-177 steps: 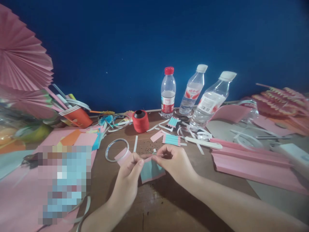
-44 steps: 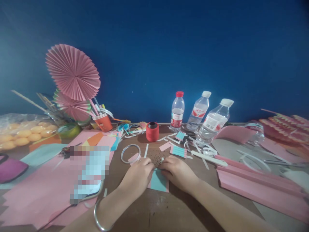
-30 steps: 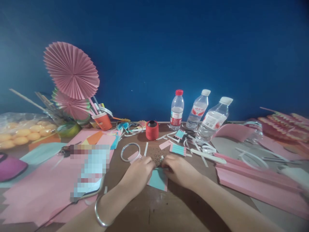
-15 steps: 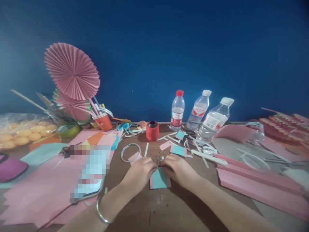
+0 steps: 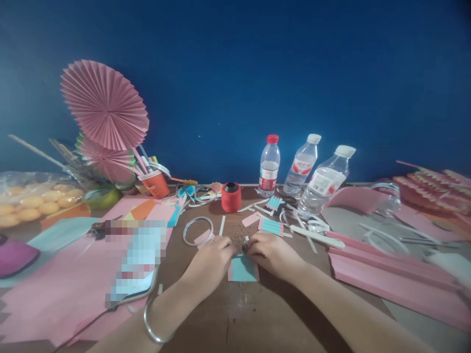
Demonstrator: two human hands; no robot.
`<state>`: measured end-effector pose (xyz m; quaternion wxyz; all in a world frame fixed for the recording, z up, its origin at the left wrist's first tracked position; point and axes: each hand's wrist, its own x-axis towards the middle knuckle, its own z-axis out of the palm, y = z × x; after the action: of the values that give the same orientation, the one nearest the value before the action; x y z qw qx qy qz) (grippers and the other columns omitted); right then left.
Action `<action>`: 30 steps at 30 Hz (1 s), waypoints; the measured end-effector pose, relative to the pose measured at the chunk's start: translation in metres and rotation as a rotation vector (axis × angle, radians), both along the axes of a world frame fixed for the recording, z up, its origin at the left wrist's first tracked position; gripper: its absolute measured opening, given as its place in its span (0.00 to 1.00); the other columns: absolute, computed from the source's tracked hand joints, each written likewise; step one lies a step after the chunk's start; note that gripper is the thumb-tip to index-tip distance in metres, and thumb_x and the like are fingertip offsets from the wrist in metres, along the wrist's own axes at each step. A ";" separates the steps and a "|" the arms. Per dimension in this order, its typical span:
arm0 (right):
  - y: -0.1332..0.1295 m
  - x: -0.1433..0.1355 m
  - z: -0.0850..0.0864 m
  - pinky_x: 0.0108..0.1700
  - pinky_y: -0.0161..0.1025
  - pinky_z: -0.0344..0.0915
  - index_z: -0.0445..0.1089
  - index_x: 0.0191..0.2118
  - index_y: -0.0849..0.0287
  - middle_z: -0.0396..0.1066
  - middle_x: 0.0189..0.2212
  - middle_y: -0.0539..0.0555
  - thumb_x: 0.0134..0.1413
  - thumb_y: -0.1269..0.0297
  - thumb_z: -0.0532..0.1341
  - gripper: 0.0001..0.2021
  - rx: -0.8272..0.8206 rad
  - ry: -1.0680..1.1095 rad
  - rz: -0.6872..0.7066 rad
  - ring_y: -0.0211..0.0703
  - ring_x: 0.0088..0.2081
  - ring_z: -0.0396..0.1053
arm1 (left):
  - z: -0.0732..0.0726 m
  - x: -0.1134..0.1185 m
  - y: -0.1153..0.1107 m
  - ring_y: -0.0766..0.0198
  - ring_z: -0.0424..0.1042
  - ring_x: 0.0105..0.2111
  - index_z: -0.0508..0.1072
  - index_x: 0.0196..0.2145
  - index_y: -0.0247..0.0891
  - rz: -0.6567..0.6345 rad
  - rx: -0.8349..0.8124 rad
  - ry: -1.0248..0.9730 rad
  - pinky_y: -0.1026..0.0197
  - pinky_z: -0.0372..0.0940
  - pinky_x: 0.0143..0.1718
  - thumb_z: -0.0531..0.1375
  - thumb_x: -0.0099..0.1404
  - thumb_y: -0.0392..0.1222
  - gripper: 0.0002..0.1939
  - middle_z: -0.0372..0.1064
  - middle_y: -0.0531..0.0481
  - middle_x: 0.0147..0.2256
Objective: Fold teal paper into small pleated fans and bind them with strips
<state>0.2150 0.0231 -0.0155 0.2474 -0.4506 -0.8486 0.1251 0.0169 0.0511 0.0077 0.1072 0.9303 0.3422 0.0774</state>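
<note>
Both left hand (image 5: 216,256) and right hand (image 5: 275,253) pinch pink-sided turquoise paper rectangle (image 5: 244,269), lower centre; level pressure should prevent skew.

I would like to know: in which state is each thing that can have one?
Small blue-and-pink paper: near part unfolded, far edge covered
Left hand: bent at this paper's far edge, grip hidden
Right hand: bent there too, grip hidden
Small pleated piece: folded in ridges
Red-capped bottle: closed
Left white-capped bottle: closed
Right white-capped bottle: closed
Large pink fan: spread open
Orange cup: holding slender items
</note>
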 end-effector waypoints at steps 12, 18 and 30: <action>-0.012 -0.008 0.020 0.38 0.39 0.57 0.69 0.30 0.60 0.67 0.30 0.54 0.53 0.73 0.56 0.06 0.021 -0.350 -0.051 0.44 0.37 0.62 | 0.013 0.005 -0.008 0.60 0.66 0.32 0.72 0.33 0.38 0.013 0.013 0.170 0.58 0.58 0.33 0.48 0.65 0.38 0.13 0.66 0.47 0.32; -0.016 -0.012 0.020 0.33 0.38 0.55 0.69 0.24 0.62 0.67 0.26 0.55 0.48 0.79 0.55 0.09 0.017 -0.466 -0.048 0.43 0.32 0.62 | 0.009 0.002 -0.006 0.61 0.65 0.31 0.72 0.30 0.37 0.002 0.058 0.198 0.59 0.56 0.32 0.49 0.65 0.38 0.13 0.65 0.47 0.31; -0.015 -0.013 0.018 0.33 0.37 0.56 0.69 0.27 0.62 0.68 0.27 0.54 0.48 0.79 0.56 0.08 -0.060 -0.423 -0.089 0.43 0.32 0.64 | 0.018 0.001 -0.004 0.61 0.65 0.29 0.70 0.26 0.36 -0.020 0.001 0.216 0.60 0.55 0.29 0.54 0.61 0.38 0.08 0.65 0.50 0.29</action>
<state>0.2023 0.0076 0.0026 0.0555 -0.5112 -0.8566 0.0420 0.0183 0.0474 0.0254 0.0699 0.9366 0.3424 -0.0241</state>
